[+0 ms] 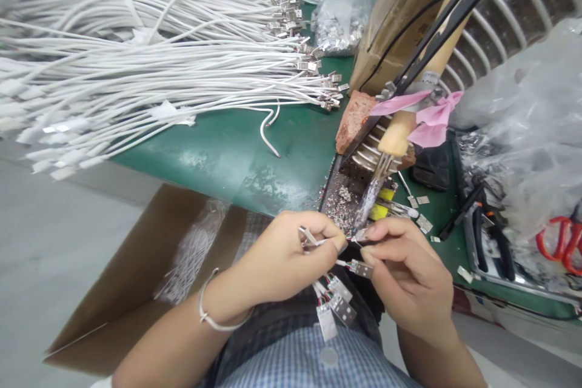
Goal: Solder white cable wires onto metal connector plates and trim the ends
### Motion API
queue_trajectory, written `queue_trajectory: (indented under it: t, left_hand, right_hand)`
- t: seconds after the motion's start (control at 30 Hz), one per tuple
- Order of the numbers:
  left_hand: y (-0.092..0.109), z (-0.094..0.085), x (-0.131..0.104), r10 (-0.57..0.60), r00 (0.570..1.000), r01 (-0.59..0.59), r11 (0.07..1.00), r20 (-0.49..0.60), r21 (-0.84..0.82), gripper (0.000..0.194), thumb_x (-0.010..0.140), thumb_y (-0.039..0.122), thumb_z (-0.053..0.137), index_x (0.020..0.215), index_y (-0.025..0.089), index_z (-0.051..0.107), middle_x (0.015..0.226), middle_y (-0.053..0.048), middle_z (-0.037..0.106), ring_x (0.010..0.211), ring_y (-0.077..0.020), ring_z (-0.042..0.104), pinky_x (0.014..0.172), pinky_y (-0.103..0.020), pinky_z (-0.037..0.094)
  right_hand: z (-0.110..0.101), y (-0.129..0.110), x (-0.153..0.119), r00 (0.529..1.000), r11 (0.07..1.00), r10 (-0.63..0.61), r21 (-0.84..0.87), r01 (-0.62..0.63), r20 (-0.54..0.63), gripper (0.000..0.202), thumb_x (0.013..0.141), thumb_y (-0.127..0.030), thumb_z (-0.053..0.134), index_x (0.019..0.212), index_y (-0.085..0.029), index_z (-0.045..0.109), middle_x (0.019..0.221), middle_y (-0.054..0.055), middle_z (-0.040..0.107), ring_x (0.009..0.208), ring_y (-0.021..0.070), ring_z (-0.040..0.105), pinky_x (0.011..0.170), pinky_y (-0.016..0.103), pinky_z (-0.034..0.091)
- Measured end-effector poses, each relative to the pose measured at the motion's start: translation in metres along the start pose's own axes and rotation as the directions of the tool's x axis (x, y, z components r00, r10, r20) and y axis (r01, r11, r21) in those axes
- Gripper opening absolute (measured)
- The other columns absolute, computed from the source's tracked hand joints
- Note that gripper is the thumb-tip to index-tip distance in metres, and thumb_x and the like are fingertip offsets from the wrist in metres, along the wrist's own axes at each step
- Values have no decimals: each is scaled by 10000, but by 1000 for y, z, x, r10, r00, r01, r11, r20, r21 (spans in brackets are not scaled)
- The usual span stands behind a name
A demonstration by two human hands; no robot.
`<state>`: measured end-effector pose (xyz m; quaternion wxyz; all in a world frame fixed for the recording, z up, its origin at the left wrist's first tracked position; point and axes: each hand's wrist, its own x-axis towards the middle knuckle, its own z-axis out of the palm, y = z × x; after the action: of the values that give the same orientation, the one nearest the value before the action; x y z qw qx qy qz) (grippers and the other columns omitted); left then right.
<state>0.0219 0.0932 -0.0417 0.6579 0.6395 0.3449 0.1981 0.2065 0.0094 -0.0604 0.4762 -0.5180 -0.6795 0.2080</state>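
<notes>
My left hand (300,254) is closed around several thin white cables, their USB plugs hanging below and sticking out beside the fingers. Finger and thumb of my right hand (411,273) pinch a small metal USB plug (361,234), and fine coloured wires run to it from my left fingertips. Directly above that plug, the soldering iron (370,194) points down with its tip at or very near it; exact contact cannot be made out. Another USB plug (361,268) lies by my right thumb. Lower down dangles a cluster of plugs (342,309) with bare wire ends.
Bundled white cables (182,60) cover the green table's (227,163) left. A brick (357,118) and solder-littered tray (339,200) sit by the iron. Pliers (493,239) and red-handled scissors (561,242) lie right. Below left stands a cardboard box (118,273) with a bag of cables.
</notes>
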Motion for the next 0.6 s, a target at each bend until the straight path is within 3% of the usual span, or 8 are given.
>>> queue_trajectory:
  t: [0.43, 0.6]
  left_hand:
    - [2, 0, 0, 24, 999, -23, 1000, -27, 15, 129, 808, 94, 536, 737, 85, 644, 593, 38, 509, 544, -36, 411, 482, -111, 340]
    - [-1, -1, -1, -3, 1000, 3, 999, -2, 47, 145, 811, 86, 523, 735, 89, 645, 594, 42, 502, 542, -32, 397, 476, -106, 335]
  right_hand:
    - [-1, -1, 3, 1000, 1000, 4, 16, -4, 13, 200, 814, 13, 586, 926, -153, 581, 1013, 35, 536, 950, 74, 561, 829, 205, 499]
    - [-2, 2, -1, 998, 1000, 6, 4, -6, 69, 209, 807, 4, 585, 937, -159, 582, 1030, 32, 537, 963, 79, 561, 833, 214, 496]
